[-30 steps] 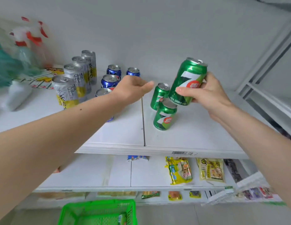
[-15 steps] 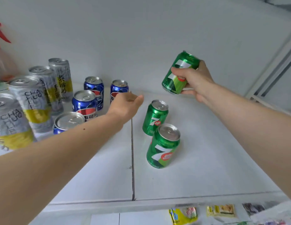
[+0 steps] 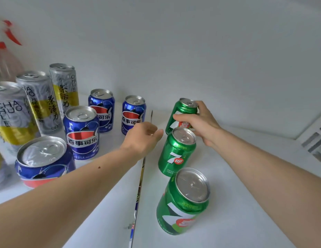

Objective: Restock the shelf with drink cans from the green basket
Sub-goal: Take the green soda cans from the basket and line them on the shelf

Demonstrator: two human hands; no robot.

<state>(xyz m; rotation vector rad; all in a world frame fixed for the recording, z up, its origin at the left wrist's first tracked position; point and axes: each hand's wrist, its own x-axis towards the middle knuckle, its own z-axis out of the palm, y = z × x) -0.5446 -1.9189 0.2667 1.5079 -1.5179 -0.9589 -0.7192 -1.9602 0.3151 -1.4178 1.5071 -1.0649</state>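
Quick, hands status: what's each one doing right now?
Left hand: holds nothing, fingers loosely curled, hovering over the shelf.
Right hand: grips the rear green can, behind the two other green cans.

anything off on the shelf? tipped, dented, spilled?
Nothing stands out. The blue cans, silver cans and front two green cans stand upright in rows, no spill or dents visible. The right hand grips the rear green can.

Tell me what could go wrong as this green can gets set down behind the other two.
The right hand grips the rear green can right behind the middle green can; letting go or pulling back could bump it. The left hand hangs loosely curled beside the nearest blue can and might nudge it.
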